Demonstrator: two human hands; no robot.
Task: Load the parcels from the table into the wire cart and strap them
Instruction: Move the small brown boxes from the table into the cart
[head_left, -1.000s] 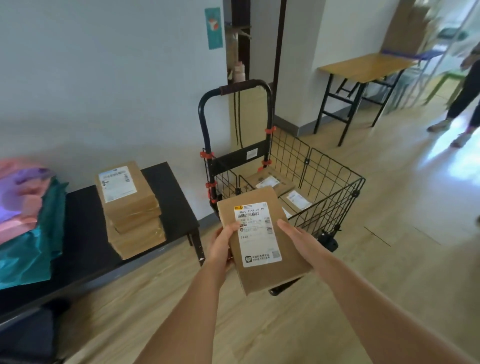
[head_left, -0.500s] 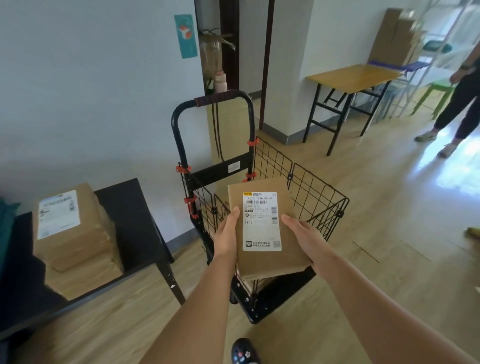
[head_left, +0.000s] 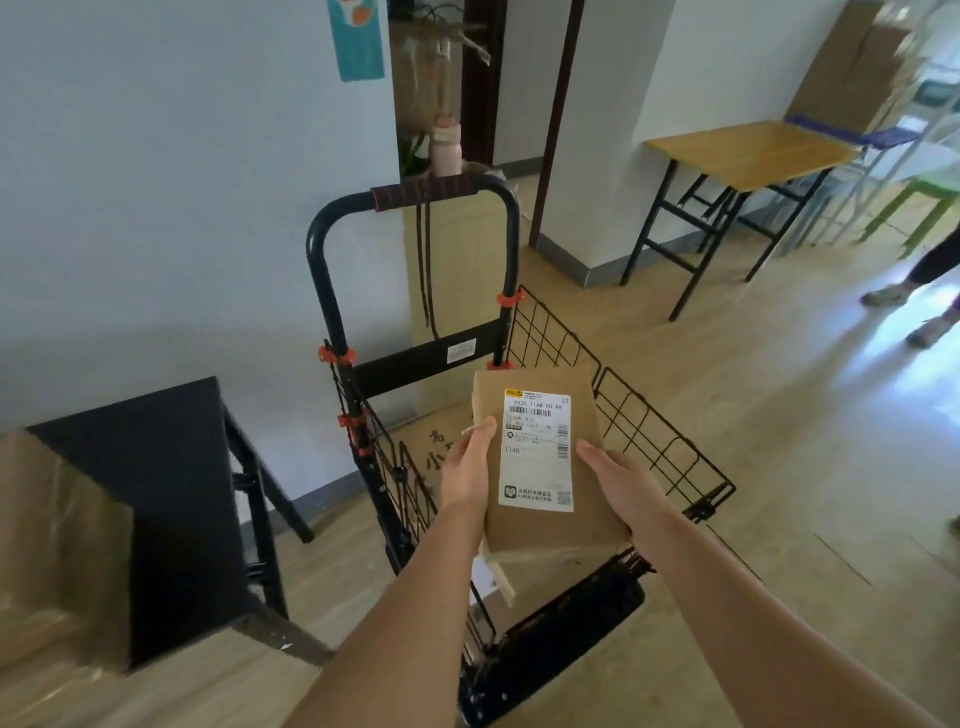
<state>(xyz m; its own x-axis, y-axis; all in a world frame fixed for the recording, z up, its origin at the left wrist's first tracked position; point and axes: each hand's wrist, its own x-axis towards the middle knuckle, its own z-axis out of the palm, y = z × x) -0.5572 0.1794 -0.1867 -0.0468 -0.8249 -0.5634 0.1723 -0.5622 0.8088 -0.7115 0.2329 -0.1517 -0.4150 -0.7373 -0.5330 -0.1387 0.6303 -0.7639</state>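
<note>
I hold a brown cardboard parcel (head_left: 587, 457) with a white shipping label over the black wire cart (head_left: 660, 447). My left hand (head_left: 470, 470) grips its left edge with the thumb on top. My right hand (head_left: 618, 486) grips the right edge. Beneath the parcel, other brown parcels (head_left: 545, 571) lie in the cart's basket. A stack of parcels (head_left: 57, 545) stands on the black table (head_left: 171, 467) at the left. A dark strap (head_left: 427, 270) hangs from the cart's handle (head_left: 421, 192).
A wooden table with black legs (head_left: 748, 156) stands at the back right, with a large cardboard box (head_left: 852, 67) behind it. A person's legs and shoes (head_left: 919, 296) show at the right edge. Wood floor lies open to the right of the cart.
I have stepped closer to the cart, and the parcel has moved from in front of the basket to above it. Both hands keep their grip.
</note>
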